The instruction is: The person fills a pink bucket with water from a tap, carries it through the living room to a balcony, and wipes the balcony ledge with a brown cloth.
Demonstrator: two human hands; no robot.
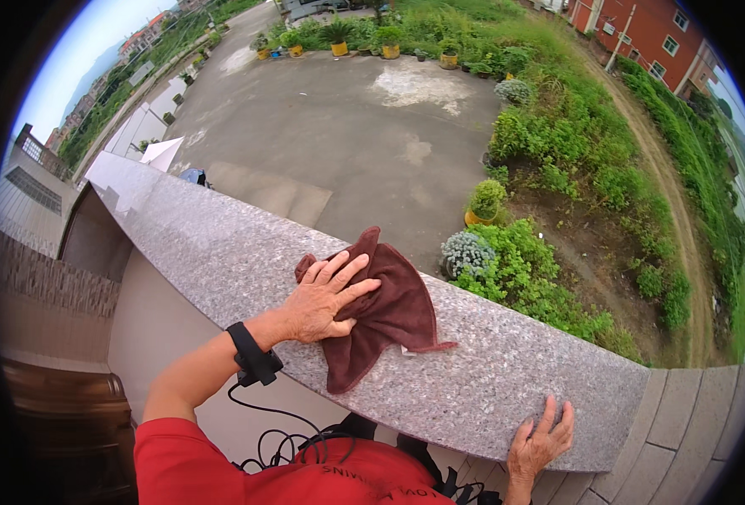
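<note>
My left hand (322, 303) lies palm down on a brown cloth (404, 303), pressing it against the speckled granite top (221, 246) of a balcony parapet. Its fingers are somewhat spread, and the cloth is bunched beneath them. One pointed corner of the cloth sticks up by the far edge; the rest fans out to the right, with a small white tag at its hem. Toward the right end of the slab, my right hand (540, 439) rests its fingertips on the near edge of the stone and holds nothing.
Beyond the parapet is a drop to a concrete yard (347, 126) with potted plants (486, 205) and shrubs. A black cable (278, 439) hangs from the strap device (256, 356) on my left wrist. A tiled wall (682, 404) meets the slab's right end. Brown wooden furniture (63, 416) stands lower left.
</note>
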